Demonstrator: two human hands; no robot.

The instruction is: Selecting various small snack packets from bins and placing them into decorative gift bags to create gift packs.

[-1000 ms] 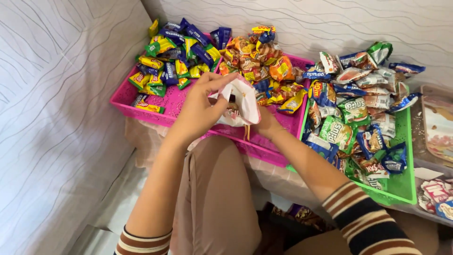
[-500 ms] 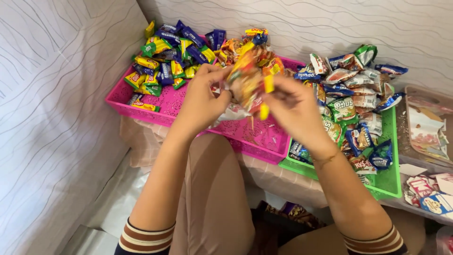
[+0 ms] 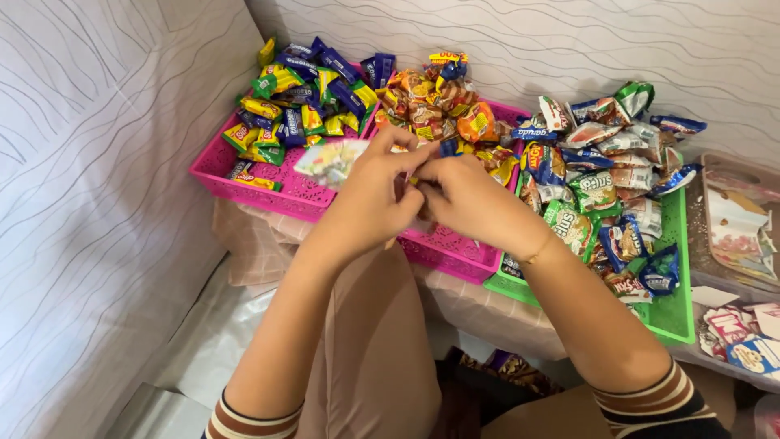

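Left hand (image 3: 370,199) grip pinching pale candy bag (image 3: 331,160), right hand (image 3: 467,199) grip closed beside it; over pink tray (image 3: 276,189)

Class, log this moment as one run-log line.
left hand: pinching small clear packet | right hand: fingertips meeting left's | below: pink tray of wrapped snacks | right: green tray

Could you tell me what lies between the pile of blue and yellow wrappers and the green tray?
In the head view, a heap of orange snack packets lies between them, in the pink tray; both hands meet just in front.
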